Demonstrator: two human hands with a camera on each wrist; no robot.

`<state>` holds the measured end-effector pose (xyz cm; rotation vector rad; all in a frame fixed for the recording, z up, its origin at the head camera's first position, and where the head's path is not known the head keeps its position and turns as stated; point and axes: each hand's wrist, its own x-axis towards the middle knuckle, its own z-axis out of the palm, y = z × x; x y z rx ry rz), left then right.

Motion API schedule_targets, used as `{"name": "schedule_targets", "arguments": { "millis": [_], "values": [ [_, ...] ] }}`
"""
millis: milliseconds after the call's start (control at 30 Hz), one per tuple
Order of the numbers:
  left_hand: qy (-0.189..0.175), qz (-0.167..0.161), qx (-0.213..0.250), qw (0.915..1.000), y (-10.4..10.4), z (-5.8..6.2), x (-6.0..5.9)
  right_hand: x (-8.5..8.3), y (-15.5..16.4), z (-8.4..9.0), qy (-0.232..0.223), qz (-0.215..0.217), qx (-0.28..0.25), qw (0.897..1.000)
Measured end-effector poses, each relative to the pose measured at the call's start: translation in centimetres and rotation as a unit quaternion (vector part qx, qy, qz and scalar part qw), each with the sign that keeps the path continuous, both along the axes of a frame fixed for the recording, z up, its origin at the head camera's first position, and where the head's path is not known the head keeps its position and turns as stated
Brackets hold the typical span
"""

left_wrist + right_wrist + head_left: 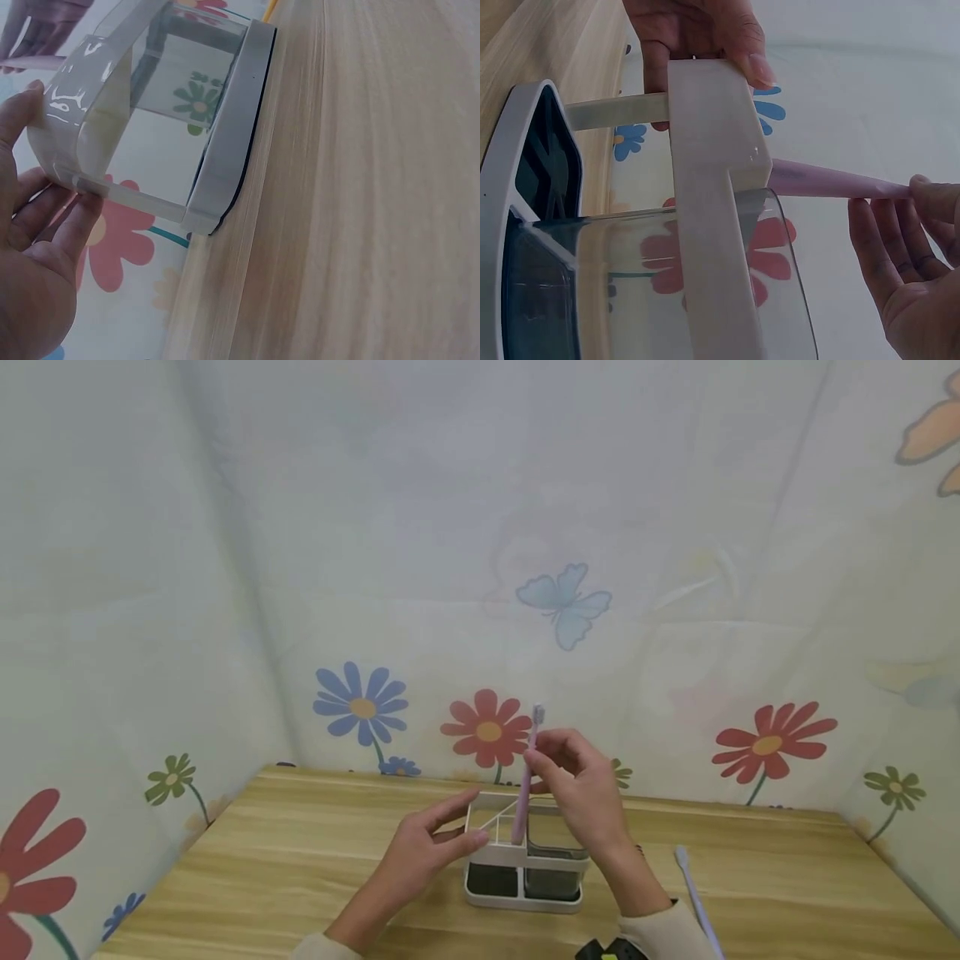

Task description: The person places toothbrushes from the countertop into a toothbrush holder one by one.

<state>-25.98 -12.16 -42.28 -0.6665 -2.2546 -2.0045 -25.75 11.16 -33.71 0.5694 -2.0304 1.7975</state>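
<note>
- The pink plastic toothbrush point(523, 793) stands nearly upright, its lower end down inside a rear compartment of the white plastic toothbrush holder point(525, 860), its bristled head up in front of the flowered cloth.
- The right hand point(581, 785) has its grip pinched on the pink toothbrush's handle above the holder's rim; the right wrist view shows the fingertips point(930, 196) meeting the pink shaft point(832, 181) where it comes out past the holder's white upper frame.
- The holder stands on the light wooden tabletop point(300, 877), with a white upper frame split into compartments, a clear plastic cup section point(553, 860) on its right side and a dark tray at its base.
- The left hand point(420, 852) holds the holder's left end, thumb along the top rim and fingers curled against the wall; in the left wrist view the fingers point(45, 217) lie against the white end wall point(82, 127).
- A lilac toothbrush point(696, 897) lies flat on the tabletop to the right of the holder, well apart from it, its white head pointing away from the person.
- Pale cloth printed with red and blue flowers and a blue butterfly point(566, 603) hangs behind and beside the tabletop.
- Cream sleeves cover both wrists at the lower edge of the head view.
</note>
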Motion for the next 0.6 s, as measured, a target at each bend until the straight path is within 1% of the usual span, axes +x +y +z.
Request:
{"name": "schedule_targets", "arguments": {
  "millis": [167,267,400,600],
  "values": [
    [-0.001,0.002,-0.006,1.0,-0.03,0.04,0.04,-0.03,-0.09,-0.35,-0.017,0.009,0.007,1.0],
    [0.001,0.003,-0.007,1.0,0.0,0.07,0.0,-0.04,-0.13,-0.51,-0.027,0.008,0.018,0.999],
    [-0.004,0.001,-0.008,1.0,0.02,0.21,-0.02,-0.04,-0.14,-0.69,-0.039,0.008,0.03,0.999],
    [-0.002,0.004,-0.012,0.9999,0.0,0.24,-0.05,-0.26,-0.08,-0.95,-0.056,0.032,0.036,0.997]
  ]
}}
